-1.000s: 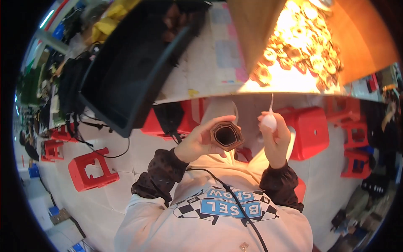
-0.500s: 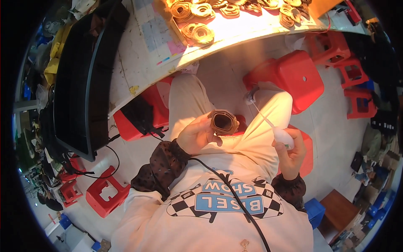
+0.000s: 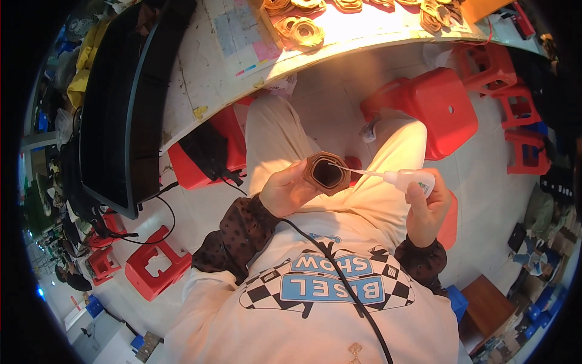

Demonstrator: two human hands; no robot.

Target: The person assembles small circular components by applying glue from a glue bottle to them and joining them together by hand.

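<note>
Over my lap, my left hand point(image 3: 290, 189) is closed around a brown, many-sided hollow wooden piece point(image 3: 313, 176), its dark opening turned up toward me. My right hand point(image 3: 429, 209) grips a small white squeeze bottle point(image 3: 412, 181) with a long thin nozzle, like a glue bottle. The bottle lies almost level, and the nozzle tip reaches to the opening of the wooden piece, at its inner rim. Whether any liquid comes out is too small to see.
Ahead stands a lit worktable point(image 3: 242, 85) with several brown ring-shaped pieces point(image 3: 303, 31) in a tray. A large black monitor-like panel point(image 3: 112, 115) is at the left. Red stools point(image 3: 445, 112) stand around, and a black cable point(image 3: 339, 273) runs down my shirt.
My right hand has turned the bottle, bringing its nozzle from pointing away over my knee to the wooden piece's opening. My left hand still holds the piece, shifted slightly right.
</note>
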